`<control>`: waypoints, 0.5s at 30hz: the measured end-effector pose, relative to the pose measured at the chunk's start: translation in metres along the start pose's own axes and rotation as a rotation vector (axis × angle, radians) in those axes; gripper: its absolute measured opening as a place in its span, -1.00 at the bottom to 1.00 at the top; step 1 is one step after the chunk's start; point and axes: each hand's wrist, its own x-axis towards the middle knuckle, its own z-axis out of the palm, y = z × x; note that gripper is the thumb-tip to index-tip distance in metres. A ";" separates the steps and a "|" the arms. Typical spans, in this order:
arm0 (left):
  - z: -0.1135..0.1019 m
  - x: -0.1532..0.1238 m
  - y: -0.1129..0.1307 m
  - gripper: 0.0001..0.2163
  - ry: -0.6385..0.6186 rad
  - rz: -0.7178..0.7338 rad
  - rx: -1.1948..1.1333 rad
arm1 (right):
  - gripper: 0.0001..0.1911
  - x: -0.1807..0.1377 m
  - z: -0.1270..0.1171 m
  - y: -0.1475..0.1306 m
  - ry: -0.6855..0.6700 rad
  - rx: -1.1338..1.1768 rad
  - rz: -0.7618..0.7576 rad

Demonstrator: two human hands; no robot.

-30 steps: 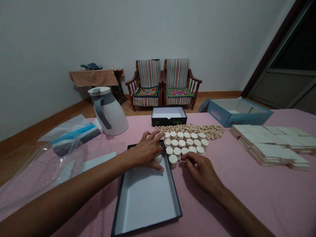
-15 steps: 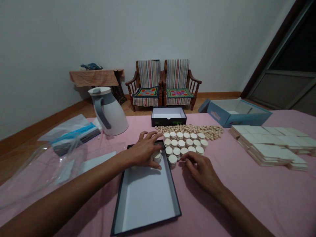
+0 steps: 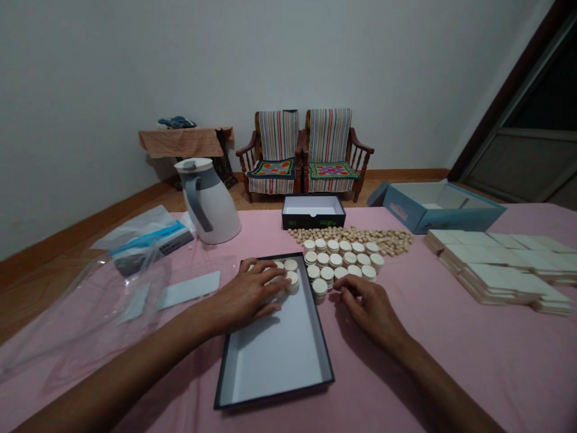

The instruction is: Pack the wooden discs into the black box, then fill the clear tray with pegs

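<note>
My left hand (image 3: pixel 259 290) reaches into a shallow black-edged box lid (image 3: pixel 279 355), fingers stretched over stacks of round pale wooden discs (image 3: pixel 291 279) at its far end. The thumb stands apart from the fingers, and part of the stacks is hidden beneath the hand. On the pink cloth, my right hand (image 3: pixel 372 310) rests with curled fingers, thumb and forefinger close together and nothing visible in them. Its fingertips are beside the nearest stack (image 3: pixel 320 288) of several rows of wooden discs (image 3: pixel 335 260) standing right of the lid.
Small wooden beads (image 3: pixel 383 240) lie behind the discs, before a black box (image 3: pixel 314 221). To the right are square wooden tiles (image 3: pixel 500 255) and a blue box (image 3: pixel 406 213). A white jug (image 3: pixel 216 210), clear plastic packaging (image 3: pixel 148 288) and a blue-grey pack (image 3: pixel 153 243) occupy the left.
My left hand has moved left and back from the lid's far right corner, uncovering disc stacks there. My right hand is almost unmoved. The view has shifted slightly.
</note>
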 end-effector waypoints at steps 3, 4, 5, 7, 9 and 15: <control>0.002 0.000 0.000 -0.61 -0.007 -0.005 -0.003 | -0.79 0.000 -0.001 0.001 -0.003 -0.014 0.000; 0.002 0.000 -0.001 -0.61 -0.001 -0.004 -0.011 | -0.79 0.000 -0.001 0.001 0.000 -0.022 -0.001; 0.000 0.000 -0.002 -0.61 0.009 -0.005 -0.021 | -0.79 0.000 -0.002 0.001 0.007 -0.029 -0.001; -0.004 -0.002 -0.004 -0.60 0.053 -0.024 -0.052 | -0.80 0.001 -0.003 0.001 0.020 -0.031 0.000; -0.007 -0.007 -0.005 -0.62 0.140 -0.083 -0.107 | -0.80 0.001 -0.003 0.001 0.029 -0.025 -0.004; 0.005 -0.034 0.002 -0.70 0.541 -0.588 -0.435 | -0.78 0.000 -0.001 -0.004 0.057 -0.041 -0.179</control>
